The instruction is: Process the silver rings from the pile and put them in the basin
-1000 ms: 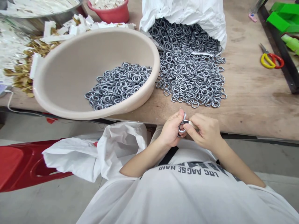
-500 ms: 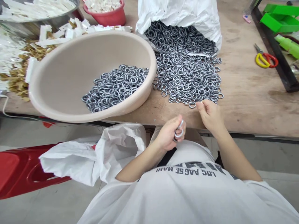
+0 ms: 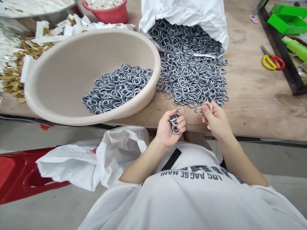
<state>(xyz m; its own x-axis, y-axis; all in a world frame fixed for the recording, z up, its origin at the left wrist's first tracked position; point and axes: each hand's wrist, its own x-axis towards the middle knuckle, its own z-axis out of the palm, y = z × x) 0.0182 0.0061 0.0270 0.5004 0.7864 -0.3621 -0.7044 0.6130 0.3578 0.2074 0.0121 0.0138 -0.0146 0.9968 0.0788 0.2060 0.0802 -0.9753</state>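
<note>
The hands are apart: the left hand [image 3: 168, 127] clutches a few metal rings [image 3: 175, 123], while the right hand [image 3: 216, 120] pinches something too thin to make out, just beside the large heap [image 3: 192, 80] on the worktop [image 3: 251, 108]. A smaller pile [image 3: 117, 91] lies in the basin [image 3: 55, 80], so most rings remain outside it, spilling from the sack [image 3: 184, 12].

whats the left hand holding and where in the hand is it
The left hand holds a small bunch of metal rings, clasped against its palm.

background | grey concrete floor [image 3: 48, 214] | plywood workbench [image 3: 249, 105] | red plastic stool [image 3: 14, 172] | black metal rail [image 3: 280, 54]
</note>
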